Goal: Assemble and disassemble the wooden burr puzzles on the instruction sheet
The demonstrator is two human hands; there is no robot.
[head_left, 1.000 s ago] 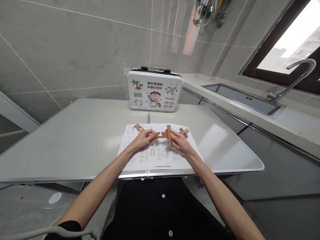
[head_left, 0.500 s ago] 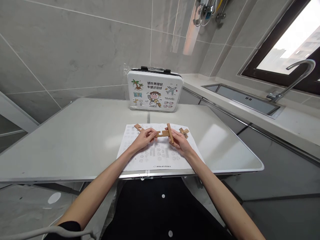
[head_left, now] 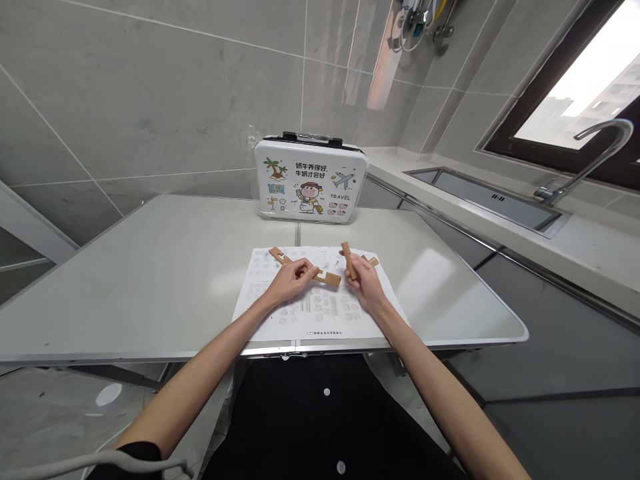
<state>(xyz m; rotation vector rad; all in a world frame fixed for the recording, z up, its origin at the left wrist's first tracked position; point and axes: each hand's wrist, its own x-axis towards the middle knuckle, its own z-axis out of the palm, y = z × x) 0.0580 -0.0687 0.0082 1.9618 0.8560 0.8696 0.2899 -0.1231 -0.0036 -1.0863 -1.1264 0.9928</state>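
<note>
My left hand pinches a notched wooden puzzle piece, which points to the right over the printed sheet. In my right hand is a second wooden puzzle piece, held tilted and nearly upright, apart from the first. Another notched wooden piece lies on the paper just beyond my left hand. Behind my right hand, a further wooden piece shows only in part. Under both hands lies the white printed sheet, covered in small diagrams.
The sheet rests on a pale folding table. At the table's back stands a white cartoon-printed case in clear plastic. To the right are a counter with a sink and a curved faucet. A grey cable crosses the lower left.
The two wooden pieces, touching or crossed before, are now apart. My right hand has moved slightly right with its piece turned, and the left hand's piece now tips down to the right.
</note>
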